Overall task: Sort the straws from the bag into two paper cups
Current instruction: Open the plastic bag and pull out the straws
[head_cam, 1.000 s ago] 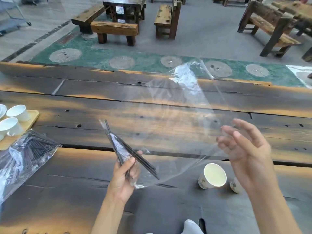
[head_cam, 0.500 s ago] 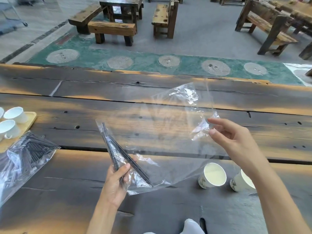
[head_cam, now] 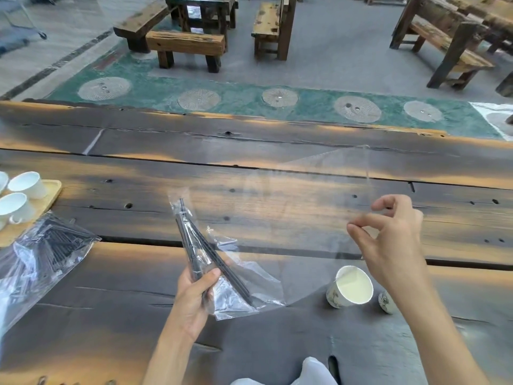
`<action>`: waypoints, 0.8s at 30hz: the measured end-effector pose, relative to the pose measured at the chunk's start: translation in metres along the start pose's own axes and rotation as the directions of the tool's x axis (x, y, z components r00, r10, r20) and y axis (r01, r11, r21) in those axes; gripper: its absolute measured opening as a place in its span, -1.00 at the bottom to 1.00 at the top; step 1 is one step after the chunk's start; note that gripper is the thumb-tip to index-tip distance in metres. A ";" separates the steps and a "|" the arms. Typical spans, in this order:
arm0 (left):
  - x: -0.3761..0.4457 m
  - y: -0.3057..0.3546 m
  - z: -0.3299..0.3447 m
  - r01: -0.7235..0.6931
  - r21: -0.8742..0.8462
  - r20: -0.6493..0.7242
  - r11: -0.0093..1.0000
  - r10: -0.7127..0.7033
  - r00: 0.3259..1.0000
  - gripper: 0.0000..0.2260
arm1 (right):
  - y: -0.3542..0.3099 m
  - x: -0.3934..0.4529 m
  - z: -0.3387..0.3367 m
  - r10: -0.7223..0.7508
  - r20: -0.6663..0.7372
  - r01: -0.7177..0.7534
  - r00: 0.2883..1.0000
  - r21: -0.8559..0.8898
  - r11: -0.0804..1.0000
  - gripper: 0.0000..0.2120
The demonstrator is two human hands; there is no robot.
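My left hand (head_cam: 195, 290) grips a few thin black straws (head_cam: 194, 245) through the corner of a clear plastic bag (head_cam: 277, 218), above the dark wooden table (head_cam: 111, 287). The bag is stretched out flat to the right, where my right hand (head_cam: 388, 240) pinches its far edge between thumb and fingers. Below the bag stands an empty paper cup (head_cam: 350, 287). A second paper cup (head_cam: 386, 301) is mostly hidden behind my right forearm.
Another clear bag full of black straws (head_cam: 41, 259) lies at the table's left. Behind it a wooden tray (head_cam: 52, 190) carries white ceramic cups (head_cam: 27, 184). Wooden benches and tables stand on the floor beyond the table's far edge.
My right hand has moved right and down with the bag's edge, pulling the crumpled bag out flat. My left hand has kept its grip on the straws.
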State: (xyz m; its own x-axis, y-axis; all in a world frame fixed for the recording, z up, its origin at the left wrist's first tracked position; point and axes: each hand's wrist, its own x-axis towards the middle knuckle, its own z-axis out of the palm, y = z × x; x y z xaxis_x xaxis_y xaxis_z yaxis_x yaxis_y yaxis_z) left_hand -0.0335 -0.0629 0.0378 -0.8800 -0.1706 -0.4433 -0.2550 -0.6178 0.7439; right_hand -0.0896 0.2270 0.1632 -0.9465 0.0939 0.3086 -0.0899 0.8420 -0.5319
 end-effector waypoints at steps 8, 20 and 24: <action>-0.003 0.002 0.008 -0.011 0.056 -0.003 0.998 0.011 1.000 -0.73 | 0.013 -0.009 0.004 0.093 -0.023 -0.095 0.995 -0.200 0.975 -0.94; -0.006 0.011 0.004 -0.023 0.082 0.045 0.996 0.020 0.999 -0.74 | 0.015 -0.002 -0.013 -0.030 0.715 -0.674 0.698 0.671 0.310 -0.85; -0.006 0.015 0.000 -0.020 0.100 0.065 0.995 0.013 0.998 -0.63 | 0.031 -0.002 -0.004 -0.234 0.834 -0.837 0.499 0.534 0.118 -0.34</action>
State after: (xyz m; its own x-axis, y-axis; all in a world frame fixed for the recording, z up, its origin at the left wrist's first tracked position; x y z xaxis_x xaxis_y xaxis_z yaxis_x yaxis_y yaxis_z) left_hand -0.0323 -0.0709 0.0521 -0.9074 -0.1288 -0.4000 -0.2761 -0.5347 0.7986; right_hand -0.0890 0.2548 0.1494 -0.7099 -0.5936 -0.3791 0.6164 -0.2633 -0.7421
